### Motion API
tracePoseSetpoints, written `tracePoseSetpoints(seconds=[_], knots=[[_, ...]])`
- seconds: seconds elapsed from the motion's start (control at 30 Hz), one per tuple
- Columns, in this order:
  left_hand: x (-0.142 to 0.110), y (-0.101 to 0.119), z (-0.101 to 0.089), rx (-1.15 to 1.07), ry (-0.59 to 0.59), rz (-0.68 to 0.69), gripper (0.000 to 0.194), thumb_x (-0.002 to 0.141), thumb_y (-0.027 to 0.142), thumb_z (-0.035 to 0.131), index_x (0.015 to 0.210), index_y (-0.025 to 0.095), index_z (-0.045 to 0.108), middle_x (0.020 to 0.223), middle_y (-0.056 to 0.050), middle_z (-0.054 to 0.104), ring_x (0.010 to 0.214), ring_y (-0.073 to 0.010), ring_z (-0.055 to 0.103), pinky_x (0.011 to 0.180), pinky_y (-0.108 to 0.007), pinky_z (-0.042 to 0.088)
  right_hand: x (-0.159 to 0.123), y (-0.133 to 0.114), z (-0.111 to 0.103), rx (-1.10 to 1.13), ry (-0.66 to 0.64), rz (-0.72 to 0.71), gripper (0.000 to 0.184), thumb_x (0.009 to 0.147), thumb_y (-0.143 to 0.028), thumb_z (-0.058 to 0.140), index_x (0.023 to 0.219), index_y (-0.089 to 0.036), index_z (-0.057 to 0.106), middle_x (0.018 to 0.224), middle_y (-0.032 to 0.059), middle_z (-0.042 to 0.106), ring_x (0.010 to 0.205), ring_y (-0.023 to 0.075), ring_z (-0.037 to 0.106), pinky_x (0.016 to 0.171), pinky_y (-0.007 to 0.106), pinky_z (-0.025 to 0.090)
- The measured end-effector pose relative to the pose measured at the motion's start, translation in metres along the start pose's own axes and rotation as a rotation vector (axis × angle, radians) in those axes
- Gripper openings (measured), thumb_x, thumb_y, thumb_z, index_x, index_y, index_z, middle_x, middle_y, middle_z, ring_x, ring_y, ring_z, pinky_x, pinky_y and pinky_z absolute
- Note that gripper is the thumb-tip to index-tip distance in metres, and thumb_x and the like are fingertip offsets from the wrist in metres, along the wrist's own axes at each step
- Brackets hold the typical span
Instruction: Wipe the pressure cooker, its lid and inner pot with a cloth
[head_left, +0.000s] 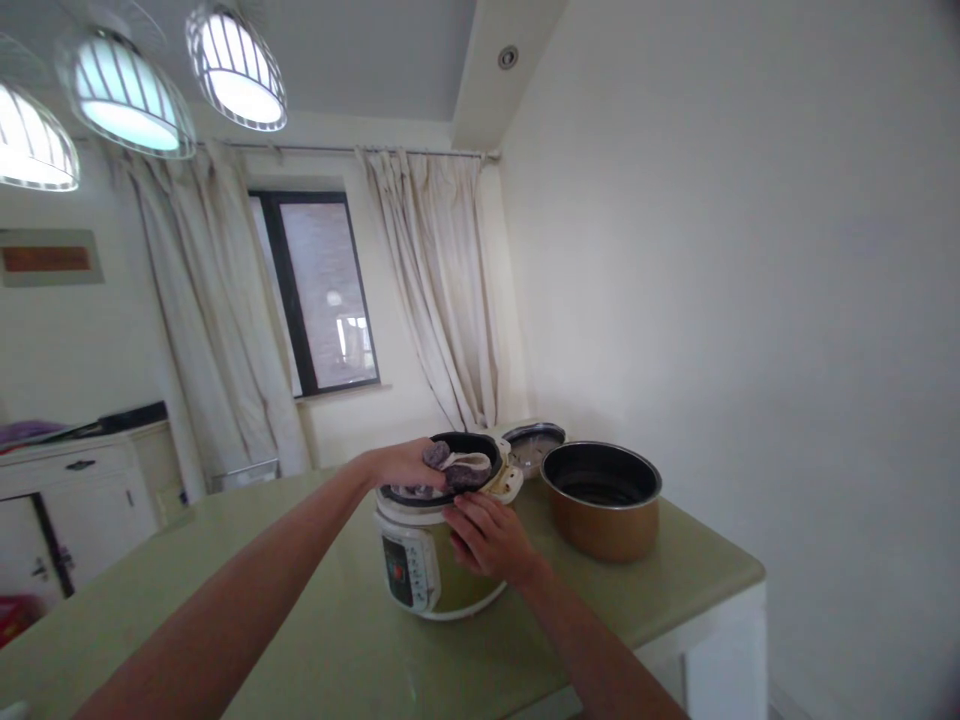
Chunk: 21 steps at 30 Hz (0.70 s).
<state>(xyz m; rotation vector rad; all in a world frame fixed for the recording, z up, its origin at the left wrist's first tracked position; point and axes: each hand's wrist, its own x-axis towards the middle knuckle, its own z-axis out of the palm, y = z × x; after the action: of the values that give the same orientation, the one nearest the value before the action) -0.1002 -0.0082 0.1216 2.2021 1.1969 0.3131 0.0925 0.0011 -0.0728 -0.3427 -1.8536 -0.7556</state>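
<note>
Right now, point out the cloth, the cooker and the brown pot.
Cloth point(469, 474): head view, on its gray folded part.
Cooker point(460, 588): head view, on its green lower side.
Brown pot point(604, 530): head view, on its outer wall.

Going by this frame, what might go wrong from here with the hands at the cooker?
The round white-and-green electric cooker might shift if the left hand presses the bunched grey-and-white cloth hard; the right hand lies at its front rim. Sliding right, it could bump the round brown, black-lined pot beside it. Loose cloth folds might catch on the rim.
</note>
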Motion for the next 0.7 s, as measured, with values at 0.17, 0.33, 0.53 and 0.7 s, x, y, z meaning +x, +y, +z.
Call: tracePoseSetpoints(seconds=[0.17,0.33,0.53,0.7], knots=[[-0.013,-0.003,-0.011,0.004,-0.036,-0.102,0.025,0.063,0.031,0.068,0.082,0.018,0.077,0.074,0.001,0.070,0.070,-0.0185,0.062,0.062,-0.026,0.048,-0.002,0.013,-0.005,0.021,-0.050,-0.055,0.041,0.100,-0.030,0.058,0.140,-0.023,0.062,0.117,0.0117,0.072,0.122,0.0254,0.066,0.101,0.041,0.060],[-0.015,-0.026,0.001,0.242,0.103,-0.107,0.010,0.061,0.031,0.068,0.062,0.021,0.067,0.064,0.000,0.065,0.065,-0.0185,0.058,0.058,-0.026,0.044,-0.008,0.011,0.002,0.016,-0.055,-0.025,0.035,0.103,-0.028,0.051,0.136,-0.026,0.065,0.121,0.0112,0.069,0.125,0.0247,0.062,0.107,0.045,0.057],[0.009,-0.041,0.019,0.227,-0.154,-0.263,0.023,0.071,0.042,0.064,0.077,0.020,0.072,0.079,-0.004,0.072,0.069,-0.0194,0.062,0.062,-0.028,0.048,-0.011,-0.003,0.009,0.027,0.039,0.038,0.048,0.096,-0.017,0.056,0.145,-0.020,0.056,0.129,0.0155,0.064,0.132,0.0280,0.055,0.112,0.051,0.054],[0.043,-0.036,0.028,0.257,-0.242,-0.297,0.024,0.076,0.036,0.060,0.088,0.019,0.072,0.083,-0.003,0.074,0.072,-0.0180,0.063,0.064,-0.027,0.051,-0.009,-0.009,0.011,0.025,0.108,0.060,0.054,0.094,-0.014,0.056,0.147,-0.019,0.052,0.132,0.0155,0.060,0.134,0.0284,0.052,0.111,0.052,0.054]])
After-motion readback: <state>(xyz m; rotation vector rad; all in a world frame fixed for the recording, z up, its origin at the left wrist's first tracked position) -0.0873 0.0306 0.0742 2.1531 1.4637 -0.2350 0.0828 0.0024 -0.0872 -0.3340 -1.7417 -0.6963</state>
